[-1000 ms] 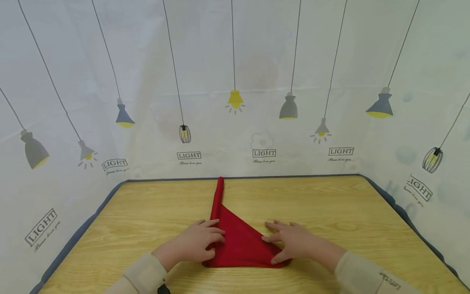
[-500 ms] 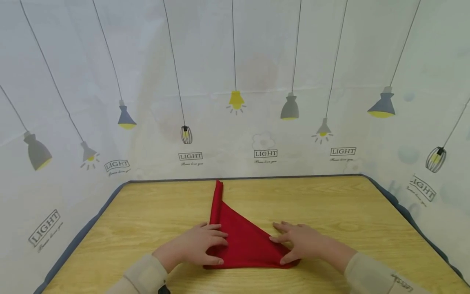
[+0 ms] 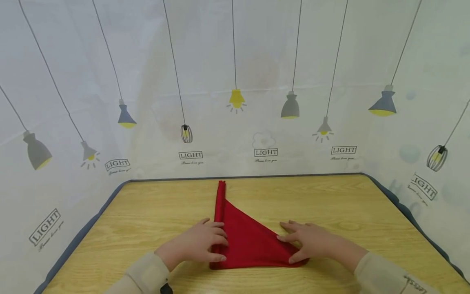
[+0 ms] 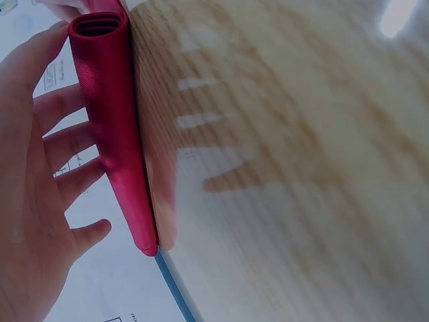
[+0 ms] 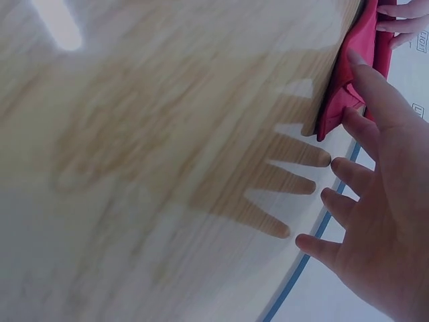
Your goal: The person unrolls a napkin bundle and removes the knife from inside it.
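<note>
A red cloth (image 3: 253, 241) lies on the table, its flat part roughly triangular. Its left side is rolled into a narrow tube (image 3: 220, 204) that runs away toward the back edge; the left wrist view shows layers coiled inside the tube's near end. My left hand (image 3: 196, 243) rests against this roll, fingertips on top and thumb near the front edge of the cloth. At the cloth's right corner, my right hand (image 3: 312, 243) touches it with thumb and index finger. The other right fingers (image 5: 318, 248) are spread, beside the cloth over the wood.
The wooden table (image 3: 158, 204) has a dark blue edging (image 3: 84, 232) along its back and sides. Behind it rises a pale sheet (image 3: 220, 53) printed with hanging lamps. Light sleeves cover both forearms.
My right hand has moved to the right with the cloth's corner, so the flat part reaches farther right. My left hand and the roll have shifted slightly right.
</note>
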